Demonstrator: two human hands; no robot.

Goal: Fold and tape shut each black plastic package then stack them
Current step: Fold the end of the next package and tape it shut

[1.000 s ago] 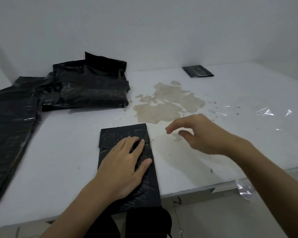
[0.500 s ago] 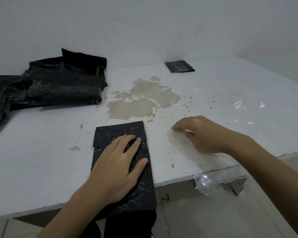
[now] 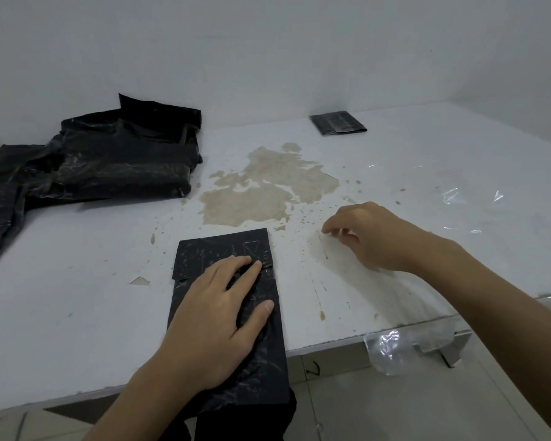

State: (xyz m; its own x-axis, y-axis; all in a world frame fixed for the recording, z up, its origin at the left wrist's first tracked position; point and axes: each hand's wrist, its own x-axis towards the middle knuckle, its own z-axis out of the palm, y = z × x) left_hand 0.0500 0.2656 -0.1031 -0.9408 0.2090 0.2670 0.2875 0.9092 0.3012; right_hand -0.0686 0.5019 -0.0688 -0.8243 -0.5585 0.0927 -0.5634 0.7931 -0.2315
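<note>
My left hand (image 3: pixel 217 316) lies flat, fingers straight and spread, pressing down on the folded black package (image 3: pixel 228 313) in the lower centre of the frame. The package runs lengthwise from the near edge of the white surface (image 3: pixel 77 281) away from me toward the brown stain (image 3: pixel 264 186), and its near end overhangs that edge. A fold line crosses it just under my fingertips, so I judge this hand is keeping the flap closed. My right hand (image 3: pixel 372 235) sits to the right of the package, apart from it, low over the surface at centre right; its fingers are curled inward with thumb and forefinger drawn close, but I cannot tell whether they pinch a strip of clear tape or nothing. The relation that matters: the flap lies to the left of my right hand and slightly nearer me, so any tape must travel leftward and land across the short axis of the package, over the fold. Clear film (image 3: pixel 471 198) lies at the right of the frame. One finished package (image 3: pixel 337 122) rests at the upper right, well apart; unfolded black bags (image 3: pixel 115 160) are heaped at the upper left.
</note>
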